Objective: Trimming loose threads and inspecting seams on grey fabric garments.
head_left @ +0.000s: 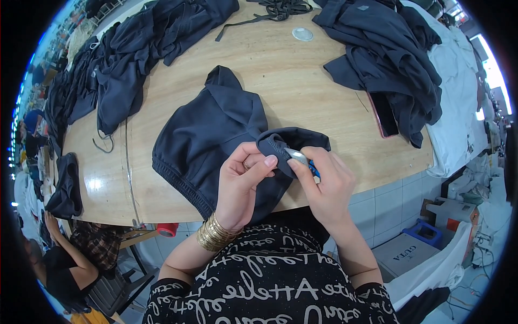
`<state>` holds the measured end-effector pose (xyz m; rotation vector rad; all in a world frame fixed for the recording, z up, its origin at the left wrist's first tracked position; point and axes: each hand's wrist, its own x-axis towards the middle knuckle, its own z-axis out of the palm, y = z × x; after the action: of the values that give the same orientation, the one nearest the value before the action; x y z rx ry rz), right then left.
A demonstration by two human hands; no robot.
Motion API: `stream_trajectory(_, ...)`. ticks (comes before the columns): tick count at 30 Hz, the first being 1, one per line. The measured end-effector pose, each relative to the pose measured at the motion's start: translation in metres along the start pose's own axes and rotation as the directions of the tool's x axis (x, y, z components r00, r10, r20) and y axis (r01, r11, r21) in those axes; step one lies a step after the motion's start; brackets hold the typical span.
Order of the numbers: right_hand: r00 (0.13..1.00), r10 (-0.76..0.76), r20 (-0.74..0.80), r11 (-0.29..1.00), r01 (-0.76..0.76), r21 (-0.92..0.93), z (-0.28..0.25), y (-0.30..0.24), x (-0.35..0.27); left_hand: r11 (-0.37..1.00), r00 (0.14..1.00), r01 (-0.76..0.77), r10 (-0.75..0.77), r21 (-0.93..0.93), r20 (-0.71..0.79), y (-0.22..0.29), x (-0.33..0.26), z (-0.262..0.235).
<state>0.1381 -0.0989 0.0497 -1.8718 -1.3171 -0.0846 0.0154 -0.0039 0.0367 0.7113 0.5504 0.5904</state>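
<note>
A dark navy garment (208,132) with a gathered elastic band along one side lies spread at the table's near edge. My left hand (240,183), with gold bangles at the wrist, pinches a raised, curled part of its hem between thumb and fingers. Closed around thread snips (297,156), my right hand (330,183) meets it from the other side. The snips' metal blades lie against the lifted cloth, and a bit of blue handle shows under the fingers.
Dark garments are heaped at the far left (129,48) and far right (377,48) of the wooden table (280,70). A phone (382,116) lies partly under the right heap. Dark cords (280,8) and a round disc (302,34) sit at the back. At left, another person's arm (67,245) reaches the table.
</note>
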Motion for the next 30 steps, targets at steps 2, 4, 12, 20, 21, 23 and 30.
stream_trajectory(2, 0.989, 0.147, -0.012, 0.985, -0.146, 0.089, 0.0, 0.001, -0.001, 1.0, 1.0, 0.014, -0.014, -0.024, -0.007, 0.001, 0.0, 0.0)
stream_trajectory(4, 0.964, 0.266, 0.021, 0.945, -0.265, 0.191, 0.001, 0.002, -0.002, 0.999, 0.999, 0.027, -0.026, -0.031, 0.02, 0.001, -0.001, -0.003)
stream_trajectory(12, 0.911, 0.384, 0.152, 0.787, -0.409, 0.461, 0.002, 0.003, -0.009, 0.991, 0.998, 0.057, -0.058, -0.121, -0.004, 0.001, 0.001, -0.002)
stream_trajectory(20, 0.883, 0.411, 0.227, 0.72, -0.467, 0.513, -0.001, 0.002, -0.005, 0.996, 1.0, 0.03, -0.029, -0.088, 0.005, -0.002, 0.001, -0.004)
stream_trajectory(21, 0.883, 0.412, 0.227, 0.72, -0.468, 0.512, -0.002, 0.001, -0.002, 0.998, 1.0, 0.021, -0.022, -0.065, -0.008, -0.002, 0.001, -0.003)
stream_trajectory(23, 0.87, 0.393, 0.297, 0.699, -0.493, 0.518, -0.004, -0.002, 0.002, 0.999, 1.0, 0.014, -0.015, -0.042, -0.02, -0.003, 0.002, -0.001)
stream_trajectory(30, 0.859, 0.388, 0.334, 0.673, -0.511, 0.535, 0.002, -0.001, 0.005, 0.995, 0.997, -0.053, 0.058, 0.08, -0.055, -0.005, 0.003, -0.001)
